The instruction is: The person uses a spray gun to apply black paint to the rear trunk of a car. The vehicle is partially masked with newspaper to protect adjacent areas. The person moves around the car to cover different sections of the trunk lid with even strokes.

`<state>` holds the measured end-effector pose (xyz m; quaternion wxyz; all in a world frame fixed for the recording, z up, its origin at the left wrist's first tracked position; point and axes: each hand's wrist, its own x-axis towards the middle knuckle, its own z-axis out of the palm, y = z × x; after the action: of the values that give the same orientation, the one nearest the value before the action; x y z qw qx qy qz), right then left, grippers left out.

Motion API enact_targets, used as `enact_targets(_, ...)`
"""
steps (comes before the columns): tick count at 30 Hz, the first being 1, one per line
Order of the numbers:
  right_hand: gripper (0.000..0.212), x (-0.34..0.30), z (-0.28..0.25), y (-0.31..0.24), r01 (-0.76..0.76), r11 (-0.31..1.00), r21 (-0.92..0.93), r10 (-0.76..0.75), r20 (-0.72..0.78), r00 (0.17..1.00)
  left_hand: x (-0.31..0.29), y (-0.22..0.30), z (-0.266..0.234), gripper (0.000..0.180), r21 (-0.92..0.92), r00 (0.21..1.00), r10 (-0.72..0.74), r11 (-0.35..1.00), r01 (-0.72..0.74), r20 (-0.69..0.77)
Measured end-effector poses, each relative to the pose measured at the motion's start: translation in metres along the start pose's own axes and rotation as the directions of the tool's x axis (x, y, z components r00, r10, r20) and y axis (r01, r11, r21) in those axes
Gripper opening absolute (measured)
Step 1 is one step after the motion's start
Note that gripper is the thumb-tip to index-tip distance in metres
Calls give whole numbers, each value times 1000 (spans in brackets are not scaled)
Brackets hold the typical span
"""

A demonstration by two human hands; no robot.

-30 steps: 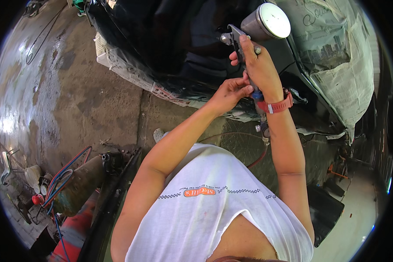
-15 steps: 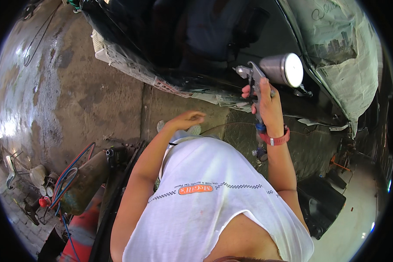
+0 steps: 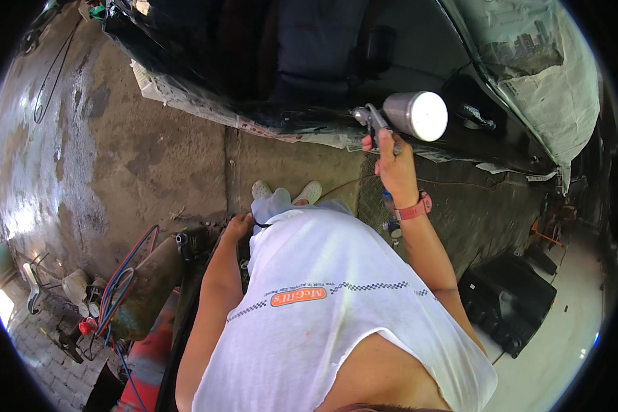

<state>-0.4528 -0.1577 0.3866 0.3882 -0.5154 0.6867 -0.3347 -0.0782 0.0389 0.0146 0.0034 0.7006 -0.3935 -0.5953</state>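
Since a second ago, the left hand (image 3: 237,225) has dropped away from the spray gun (image 3: 399,118) and now hangs at the hip, fingers loosely curled, holding nothing. Only the right hand (image 3: 391,165), with a red wristband (image 3: 415,208), grips the spray gun, closed round its handle, the metal cup lying sideways. Its nozzle faces the dark car body (image 3: 288,62), close to the lower edge. Newspaper masking (image 3: 549,75) covers the car to the right of the gun. Beneath it lies the concrete floor (image 3: 130,158).
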Motion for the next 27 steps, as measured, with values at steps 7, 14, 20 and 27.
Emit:
enact_targets(7, 45, -6, 31, 15, 100, 992, -82, -94, 71, 993, -7, 31, -3, 56, -122, 994, 69, 989, -78, -83)
enact_targets(14, 43, -5, 63, 12, 101, 995, 0, -100, 137, 986, -1, 27, 12, 54, -140, 993, 77, 986, -89, -90)
enact_targets(20, 46, 6, 108, 7, 241, 970, -25, -229, 227, 946, -17, 28, 1, 54, -55, 996, 13, 998, -18, -88)
enact_targets(27, 46, 5, 145, -16, 287, 956, -51, -269, 225, 936, -27, 19, -10, 53, -122, 994, -24, 993, 11, -104)
